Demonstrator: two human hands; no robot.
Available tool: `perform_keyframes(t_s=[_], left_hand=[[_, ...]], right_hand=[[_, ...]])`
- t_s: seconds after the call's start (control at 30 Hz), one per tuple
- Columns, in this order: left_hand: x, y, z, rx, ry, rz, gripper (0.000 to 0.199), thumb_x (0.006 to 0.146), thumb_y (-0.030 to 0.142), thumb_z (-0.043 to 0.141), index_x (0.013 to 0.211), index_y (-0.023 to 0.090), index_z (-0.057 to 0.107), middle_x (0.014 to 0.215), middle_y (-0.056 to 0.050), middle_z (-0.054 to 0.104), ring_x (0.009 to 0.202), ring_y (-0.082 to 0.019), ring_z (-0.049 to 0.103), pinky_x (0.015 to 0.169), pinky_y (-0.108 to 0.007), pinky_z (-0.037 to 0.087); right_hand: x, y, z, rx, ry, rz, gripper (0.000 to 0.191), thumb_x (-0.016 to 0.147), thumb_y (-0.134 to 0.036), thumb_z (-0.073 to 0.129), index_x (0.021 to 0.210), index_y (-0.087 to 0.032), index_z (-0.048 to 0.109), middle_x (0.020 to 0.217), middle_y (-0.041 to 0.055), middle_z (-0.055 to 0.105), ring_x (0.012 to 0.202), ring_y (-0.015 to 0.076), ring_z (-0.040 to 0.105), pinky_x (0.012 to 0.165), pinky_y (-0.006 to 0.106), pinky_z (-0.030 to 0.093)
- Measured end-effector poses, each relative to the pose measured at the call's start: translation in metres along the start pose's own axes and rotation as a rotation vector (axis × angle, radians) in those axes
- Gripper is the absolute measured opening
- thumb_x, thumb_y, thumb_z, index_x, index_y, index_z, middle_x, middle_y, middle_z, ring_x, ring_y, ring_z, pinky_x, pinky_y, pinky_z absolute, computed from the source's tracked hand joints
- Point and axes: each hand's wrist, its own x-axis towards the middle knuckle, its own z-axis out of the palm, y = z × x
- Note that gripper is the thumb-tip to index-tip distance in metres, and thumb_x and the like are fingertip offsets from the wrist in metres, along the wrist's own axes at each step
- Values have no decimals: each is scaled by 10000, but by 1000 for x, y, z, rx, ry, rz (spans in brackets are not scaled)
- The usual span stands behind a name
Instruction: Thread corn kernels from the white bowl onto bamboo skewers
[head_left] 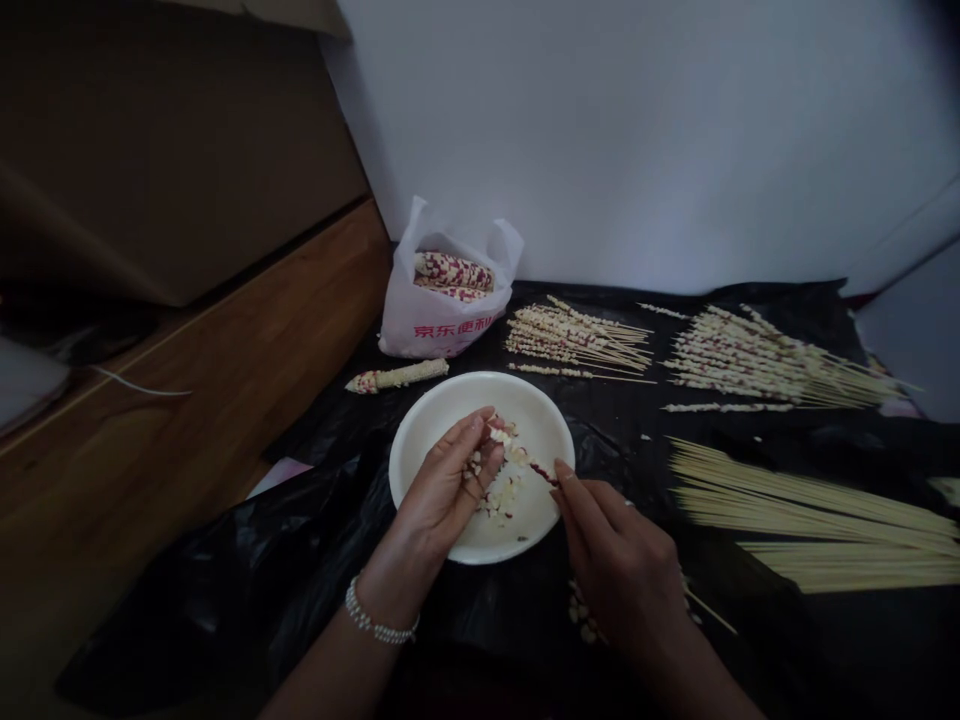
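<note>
My left hand (447,485) hovers over a white bowl (450,405), its fingertips pinched on corn kernels (504,436) at the tip of a bamboo skewer. My right hand (619,560) holds that skewer (536,466), which carries several kernels and reaches back under the hand to the lower right. Loose white and red kernels (501,498) lie in the bowl. A bead bracelet circles my left wrist.
A black plastic sheet (315,560) covers the surface. Two heaps of finished kernel skewers (574,340) (765,365) lie behind, bare skewers (810,510) to the right. A white bag of corn cobs (446,300) and a stripped cob (397,377) sit beyond the bowl. Wooden ledge at left.
</note>
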Motion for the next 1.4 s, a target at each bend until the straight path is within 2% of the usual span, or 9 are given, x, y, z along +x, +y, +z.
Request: perform_keyframes(t_s=[0.07,0.17,0.33,0.43,0.7,0.93,1.07,1.13,1.4], left_hand=[[-2,-1,1,29,-64,-45,242,776,182,675,1015,150,682,953,-61,682,797,-104,650,730,-186,556],[-3,-2,3,26,-97,-112,212,781,131,657,990,117,688,928,-86,691,796,-121,663,697,-178,559],[3,4,4,-115,91,-13,182,809,78,605,967,110,690,893,-67,704,767,-96,670,693,-143,549],[7,9,2,-194,169,51,161,825,69,580,935,115,688,888,-48,704,768,-85,668,691,-131,547],[6,8,0,-159,116,84,170,787,10,599,879,113,698,868,-47,707,707,-77,667,622,-109,553],[2,8,1,-56,70,24,173,770,49,640,922,110,697,930,-79,712,675,-89,668,589,-138,568],[3,12,2,-154,113,47,165,833,178,608,975,137,682,970,-84,709,788,-132,685,601,-164,577],[5,14,2,-203,140,70,155,850,176,584,965,133,678,959,-77,711,807,-137,686,603,-166,578],[5,11,1,-154,137,83,109,830,99,587,881,114,682,838,-63,715,656,-86,670,560,-124,555]], right_hand=[[-1,0,1,6,-5,1,400,864,-127,528,1264,-154,532,924,51,672,732,103,588,661,219,417],[1,0,-1,4,3,-7,379,865,-147,537,1244,-143,544,921,48,670,723,103,579,635,224,397],[8,3,-7,-170,-8,3,359,866,-270,564,1207,-158,571,843,20,666,639,111,539,579,259,346],[9,6,-9,-189,-8,9,326,883,-303,541,1160,-140,594,764,9,652,594,100,530,552,259,327],[4,5,-4,-99,-4,-52,295,900,-264,522,1151,-124,589,689,-9,619,570,72,542,536,240,324],[3,6,-4,-93,27,-60,282,904,-256,517,1145,-131,593,686,-6,625,581,69,545,534,233,325],[3,6,-4,-88,40,-57,281,899,-258,525,1141,-136,598,676,-9,621,569,67,536,526,237,318],[3,6,-4,-91,28,-57,276,901,-258,519,1135,-139,603,675,-9,620,558,68,528,519,239,314],[3,4,-3,-102,31,-55,284,888,-242,542,1140,-127,600,649,-17,596,563,70,529,534,239,319]])
